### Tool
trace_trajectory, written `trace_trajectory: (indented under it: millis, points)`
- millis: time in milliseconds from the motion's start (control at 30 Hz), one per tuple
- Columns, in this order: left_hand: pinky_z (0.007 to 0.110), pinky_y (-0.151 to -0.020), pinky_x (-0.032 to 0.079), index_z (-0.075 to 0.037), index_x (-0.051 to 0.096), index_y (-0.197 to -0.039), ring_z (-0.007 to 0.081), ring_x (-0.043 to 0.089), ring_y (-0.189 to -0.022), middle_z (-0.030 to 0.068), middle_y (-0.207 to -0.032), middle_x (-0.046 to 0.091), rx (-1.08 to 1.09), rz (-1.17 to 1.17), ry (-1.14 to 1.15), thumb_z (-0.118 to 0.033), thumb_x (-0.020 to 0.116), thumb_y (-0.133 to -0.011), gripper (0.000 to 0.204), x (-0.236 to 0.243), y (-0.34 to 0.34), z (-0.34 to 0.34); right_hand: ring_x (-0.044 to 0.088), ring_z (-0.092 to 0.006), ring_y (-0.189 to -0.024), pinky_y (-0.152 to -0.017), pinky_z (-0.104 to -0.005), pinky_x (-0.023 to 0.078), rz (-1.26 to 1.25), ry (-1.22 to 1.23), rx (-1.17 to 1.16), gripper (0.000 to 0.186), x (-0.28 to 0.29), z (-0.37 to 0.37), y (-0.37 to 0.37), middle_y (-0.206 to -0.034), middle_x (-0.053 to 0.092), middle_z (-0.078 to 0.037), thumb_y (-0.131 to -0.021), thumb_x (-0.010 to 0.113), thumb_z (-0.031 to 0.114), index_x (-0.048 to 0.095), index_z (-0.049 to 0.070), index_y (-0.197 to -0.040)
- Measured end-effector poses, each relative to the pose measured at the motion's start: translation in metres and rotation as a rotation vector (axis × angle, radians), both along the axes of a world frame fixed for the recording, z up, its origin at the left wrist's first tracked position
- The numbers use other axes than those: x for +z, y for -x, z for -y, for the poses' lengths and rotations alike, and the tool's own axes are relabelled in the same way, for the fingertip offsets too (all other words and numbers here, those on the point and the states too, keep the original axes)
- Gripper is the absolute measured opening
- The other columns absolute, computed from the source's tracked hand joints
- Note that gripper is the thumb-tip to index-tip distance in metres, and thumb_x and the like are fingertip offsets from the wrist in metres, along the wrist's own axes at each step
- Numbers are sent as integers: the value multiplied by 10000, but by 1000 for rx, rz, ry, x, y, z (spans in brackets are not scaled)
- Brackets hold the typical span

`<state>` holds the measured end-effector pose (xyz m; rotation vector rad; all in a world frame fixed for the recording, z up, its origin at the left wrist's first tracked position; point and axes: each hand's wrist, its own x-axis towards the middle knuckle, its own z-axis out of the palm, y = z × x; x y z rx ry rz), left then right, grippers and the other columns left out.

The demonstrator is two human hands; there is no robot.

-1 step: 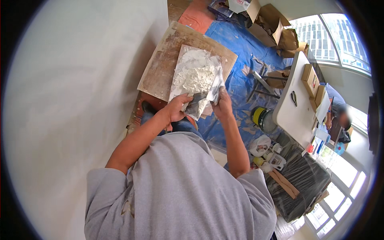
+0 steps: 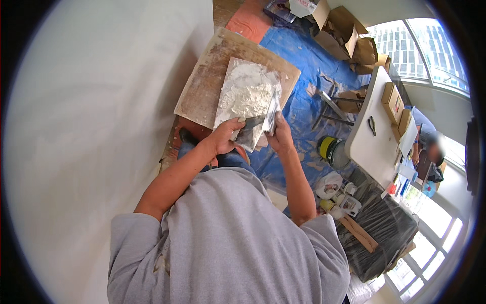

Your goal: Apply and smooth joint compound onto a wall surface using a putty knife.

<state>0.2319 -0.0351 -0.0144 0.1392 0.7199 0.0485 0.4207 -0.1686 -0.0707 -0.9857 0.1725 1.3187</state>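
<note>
White, lumpy plaster (image 2: 246,100) is heaped on a pale rectangular board (image 2: 229,86). My left hand (image 2: 224,137) is closed at the board's near end, its thumb on top of a dark, plaster-smeared flat scraper (image 2: 250,130); its other fingers are hidden underneath. On the right side of the heap, my right hand (image 2: 281,136) grips a wide metal plastering blade (image 2: 272,110) tilted nearly on edge. The two tools meet or nearly meet over the near end of the plaster; whether they touch I cannot tell.
A larger brown board (image 2: 205,91) lies beneath the plaster board. A white wall (image 2: 101,111) rises at left, and blue sheeting (image 2: 293,55) covers the floor. To the right are a bucket (image 2: 331,150), a white table (image 2: 369,126) with pliers (image 2: 372,125), and another person (image 2: 424,129).
The plastering blade in my right hand has tipped more onto its edge, with a slight wrist turn. My left hand has hardly moved.
</note>
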Motion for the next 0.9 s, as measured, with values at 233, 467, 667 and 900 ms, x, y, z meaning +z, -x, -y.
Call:
trace_trajectory:
  millis: [233, 467, 667, 900]
  points:
    - [372, -761, 558, -80, 561, -1267, 186, 652, -872, 27, -1071, 652, -54, -409, -375, -215, 560, -988, 310, -27, -7, -40, 642, -84, -721, -533, -268, 494, 611, 336, 389, 257, 43, 48, -9, -951, 661, 14, -1067, 529, 273, 613, 54, -1171]
    - [467, -647, 564, 66, 527, -1179, 289, 673, -840, 188, -1016, 647, -135, -561, -993, -147, 493, -951, 314, -52, -17, -39, 659, -288, -940, -747, -407, 561, 1936, 203, 898, 275, 106, 7, 35, -1015, 663, -65, -855, 623, 85, 676, 133, -1120]
    - [452, -698, 568, 76, 514, -1187, 380, 698, -860, 287, -971, 664, -338, -640, -1019, -157, 482, -957, 329, -74, 2, -29, 657, -335, -949, -784, -440, 544, 1898, 422, 770, 238, 8, -36, 17, -987, 656, -111, -889, 595, 70, 700, 115, -1098]
    - [427, -808, 513, 55, 515, -1201, 331, 655, -929, 226, -1034, 647, -255, -761, -1162, -151, 511, -983, 300, -97, 75, -26, 693, -319, -832, -707, -418, 593, 1149, 585, 324, 238, -77, -6, 11, -1013, 680, -114, -959, 608, 148, 660, 49, -1169]
